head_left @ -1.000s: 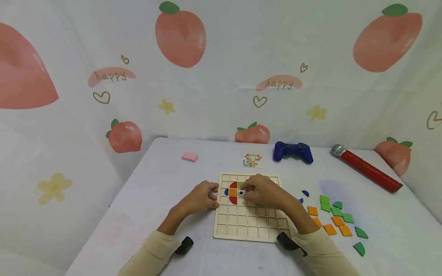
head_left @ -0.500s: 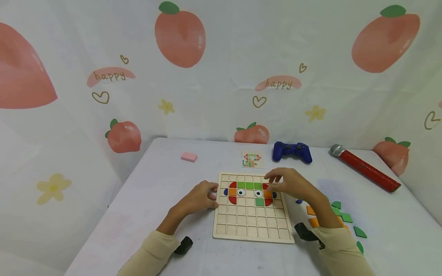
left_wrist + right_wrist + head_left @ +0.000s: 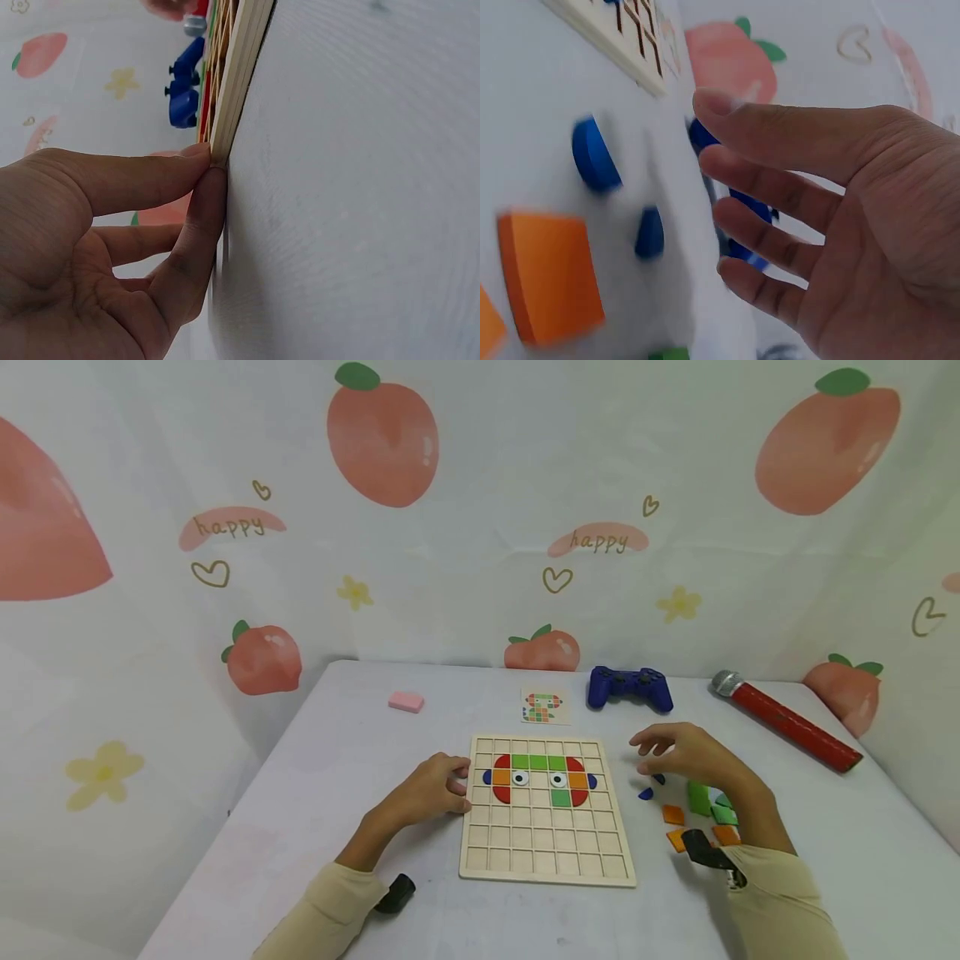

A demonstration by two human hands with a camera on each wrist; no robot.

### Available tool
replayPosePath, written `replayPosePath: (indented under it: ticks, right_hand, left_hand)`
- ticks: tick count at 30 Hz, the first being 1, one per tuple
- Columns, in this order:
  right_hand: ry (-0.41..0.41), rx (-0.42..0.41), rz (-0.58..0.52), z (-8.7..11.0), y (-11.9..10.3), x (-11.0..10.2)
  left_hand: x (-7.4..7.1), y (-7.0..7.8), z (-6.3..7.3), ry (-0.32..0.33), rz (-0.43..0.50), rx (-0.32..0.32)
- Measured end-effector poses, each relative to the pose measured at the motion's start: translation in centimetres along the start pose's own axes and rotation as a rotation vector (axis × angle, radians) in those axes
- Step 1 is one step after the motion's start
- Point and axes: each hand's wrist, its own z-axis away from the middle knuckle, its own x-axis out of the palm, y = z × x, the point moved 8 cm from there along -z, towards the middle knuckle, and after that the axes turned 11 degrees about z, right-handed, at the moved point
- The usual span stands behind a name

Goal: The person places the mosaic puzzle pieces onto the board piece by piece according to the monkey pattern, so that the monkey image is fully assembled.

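beige-sleeved, the left hand (image 3: pixel 433 787) pinches the wooden board (image 3: pixel 543 840) at its left edge, mid-frame. the right hand (image 3: pixel 690 756), fingers parted and holding nothing, has moved rightward off the board, near the blue half-rounds (image 3: pixel 646 794); uncovered, the coloured tiles (image 3: pixel 538 762) fill only upper rows, so work looks unfinished.
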Motion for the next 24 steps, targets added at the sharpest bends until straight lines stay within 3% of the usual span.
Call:
replayPosePath:
  ticks: [14, 24]
  right_hand:
    - [-0.017, 0.126, -0.056, 2.6, 6.4, -0.8]
    - [-0.050, 0.161, -0.066, 3.5, 8.5, -0.5]
  left_hand:
    - [-0.2, -0.2, 0.0, 0.009, 0.009, -0.012]
    - [-0.1, -0.4, -0.1, 0.008, 0.017, -0.014]
